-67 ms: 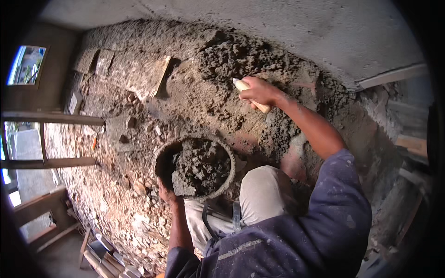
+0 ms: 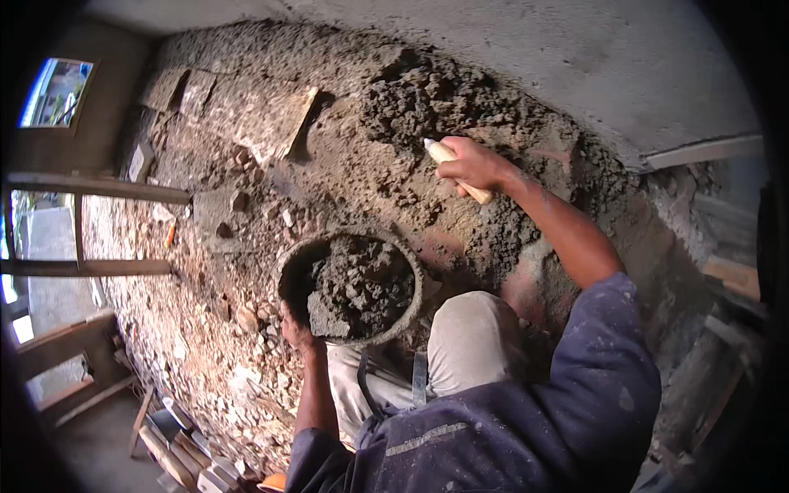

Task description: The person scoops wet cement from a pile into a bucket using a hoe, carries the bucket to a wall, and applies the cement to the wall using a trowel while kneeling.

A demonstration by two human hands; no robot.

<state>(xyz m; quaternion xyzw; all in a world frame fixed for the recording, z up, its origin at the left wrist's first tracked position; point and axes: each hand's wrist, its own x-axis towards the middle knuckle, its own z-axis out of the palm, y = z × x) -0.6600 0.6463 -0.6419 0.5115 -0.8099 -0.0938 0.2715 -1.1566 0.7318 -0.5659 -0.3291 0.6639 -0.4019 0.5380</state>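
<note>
My right hand (image 2: 472, 164) is closed around the pale wooden handle of a trowel (image 2: 446, 156), at the near edge of a heap of dark, wet mortar (image 2: 436, 94). The trowel's blade cannot be made out against the mortar. Nearer to me stands a round bucket (image 2: 417, 283) with a grey, crusted rim, tilted so that its mouth faces up toward me. Lumpy mortar (image 2: 362, 283) fills much of it. My left hand (image 2: 297, 330) grips the bucket's rim at the near left, and some of its fingers are hidden behind the rim.
A plastered wall (image 2: 592, 74) runs along the far side. Rubble and stones (image 2: 205, 329) cover the ground to the left. A flat board (image 2: 297, 123) lies beyond the bucket. Wooden beams (image 2: 99, 187) jut in at the left; wood pieces (image 2: 168, 460) lie at the lower left.
The view has shifted slightly, moving the bucket, mortar heap and hands a little to the right in the picture. Both hands keep the same grips.
</note>
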